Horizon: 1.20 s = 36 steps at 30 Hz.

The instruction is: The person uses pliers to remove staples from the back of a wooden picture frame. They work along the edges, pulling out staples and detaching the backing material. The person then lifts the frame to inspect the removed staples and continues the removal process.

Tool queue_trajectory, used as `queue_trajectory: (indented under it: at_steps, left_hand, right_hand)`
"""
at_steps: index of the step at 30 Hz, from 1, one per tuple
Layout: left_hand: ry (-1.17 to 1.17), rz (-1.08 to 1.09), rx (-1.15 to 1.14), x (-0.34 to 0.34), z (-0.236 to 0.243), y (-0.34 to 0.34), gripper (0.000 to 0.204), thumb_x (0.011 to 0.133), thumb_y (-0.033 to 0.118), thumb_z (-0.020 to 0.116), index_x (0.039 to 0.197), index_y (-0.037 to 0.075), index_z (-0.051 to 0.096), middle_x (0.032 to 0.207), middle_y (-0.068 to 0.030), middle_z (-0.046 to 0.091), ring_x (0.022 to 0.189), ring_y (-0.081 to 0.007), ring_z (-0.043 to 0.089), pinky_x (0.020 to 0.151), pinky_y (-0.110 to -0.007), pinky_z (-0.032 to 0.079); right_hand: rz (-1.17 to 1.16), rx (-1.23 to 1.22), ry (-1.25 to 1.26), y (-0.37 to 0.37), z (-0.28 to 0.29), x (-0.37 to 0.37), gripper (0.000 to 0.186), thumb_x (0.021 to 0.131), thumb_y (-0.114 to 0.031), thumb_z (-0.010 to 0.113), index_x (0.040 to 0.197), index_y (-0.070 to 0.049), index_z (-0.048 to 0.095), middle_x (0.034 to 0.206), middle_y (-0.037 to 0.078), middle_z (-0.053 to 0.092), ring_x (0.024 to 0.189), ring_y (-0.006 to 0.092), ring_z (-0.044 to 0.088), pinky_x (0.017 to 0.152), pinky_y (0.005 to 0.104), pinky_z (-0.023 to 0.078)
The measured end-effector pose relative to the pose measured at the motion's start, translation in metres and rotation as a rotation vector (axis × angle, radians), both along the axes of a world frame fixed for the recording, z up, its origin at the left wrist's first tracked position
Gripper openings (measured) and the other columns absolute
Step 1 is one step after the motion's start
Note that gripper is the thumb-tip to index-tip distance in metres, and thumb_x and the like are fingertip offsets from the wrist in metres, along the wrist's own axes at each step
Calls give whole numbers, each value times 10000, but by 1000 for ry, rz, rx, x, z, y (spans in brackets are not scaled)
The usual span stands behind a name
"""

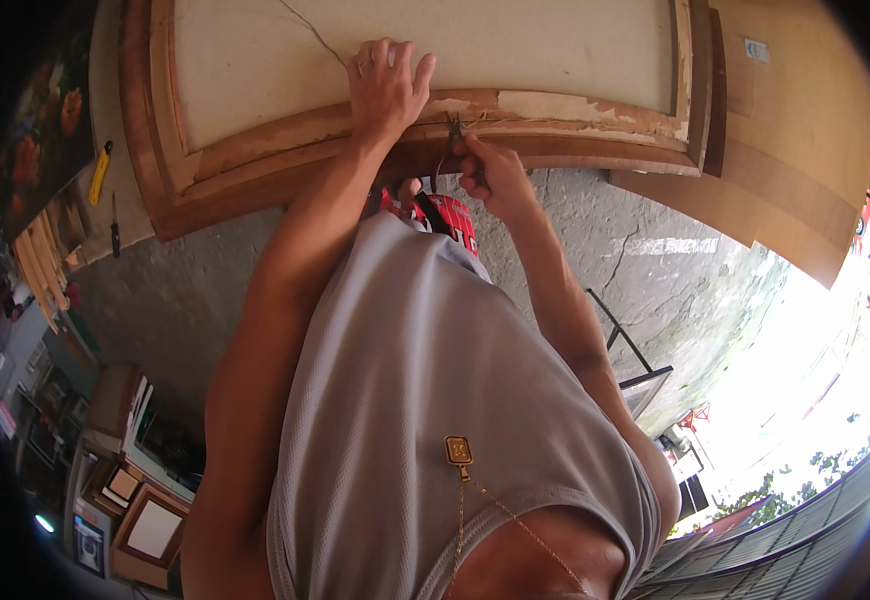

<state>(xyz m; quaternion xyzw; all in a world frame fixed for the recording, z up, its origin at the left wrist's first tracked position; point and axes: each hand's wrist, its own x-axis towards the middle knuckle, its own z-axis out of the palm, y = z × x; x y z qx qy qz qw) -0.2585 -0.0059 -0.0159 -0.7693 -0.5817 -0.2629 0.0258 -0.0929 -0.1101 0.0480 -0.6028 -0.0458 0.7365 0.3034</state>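
I had the work at the prying or gripping stage, as I judged it: the right hand (497,178) pinched the pliers (456,130) by their handles, fingers curled round, tips at the near rail of the wooden frame (285,142). I couldn't tell whether the tips had bitten. The left hand (385,88) lay on the pale panel (525,50), fingers slightly spread, beside a thin wire (312,28). The next move called for firm bracing and a steady squeeze. The frame spread beyond the torso, brown, its rail patchy and splintered.
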Motion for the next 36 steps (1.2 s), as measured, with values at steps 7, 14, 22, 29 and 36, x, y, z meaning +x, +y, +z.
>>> queue_trajectory:
  at_steps: [7, 14, 22, 29, 36]
  left_hand:
    - [-55, -20, -13, 0, -3, 1, 304, 866, 373, 592, 975, 90, 606, 975, -96, 558, 943, -306, 526, 814, -461, 396]
    - [-51, -24, -19, -1, -3, 1, 311, 859, 373, 599, 984, 88, 601, 991, -94, 554, 953, -307, 524, 830, -465, 394]
    - [-65, -7, -62, 0, 0, 1, 319, 849, 374, 611, 982, 84, 602, 1002, -94, 551, 976, -307, 522, 849, -465, 388]
    - [-60, -6, -54, 0, 0, 2, 326, 843, 375, 618, 982, 81, 595, 1000, -98, 544, 968, -300, 520, 848, -461, 389]
    - [-63, -10, -44, 1, 5, 2, 319, 832, 356, 638, 978, 79, 579, 990, -101, 537, 958, -296, 516, 826, -448, 392]
  right_hand:
    - [33, -65, -58, -1, 2, -7, 370, 931, -375, 543, 869, -11, 516, 732, 147, 620, 594, 271, 656, 382, 297, 434]
    - [-128, -233, 160, 2, 2, -2, 323, 945, -334, 500, 908, -13, 496, 903, 243, 632, 860, 405, 645, 715, 490, 540]
    - [-210, -316, 193, -12, 1, -1, 361, 916, -378, 563, 922, -22, 500, 939, 238, 603, 920, 434, 613, 803, 626, 488]
    - [-449, -397, 349, -28, -9, -14, 389, 888, -424, 601, 836, -59, 478, 992, 247, 532, 1069, 501, 509, 899, 697, 391]
    - [-542, -447, 445, -27, -14, -28, 447, 888, -452, 590, 829, -23, 481, 951, 181, 518, 1081, 418, 505, 930, 661, 386]
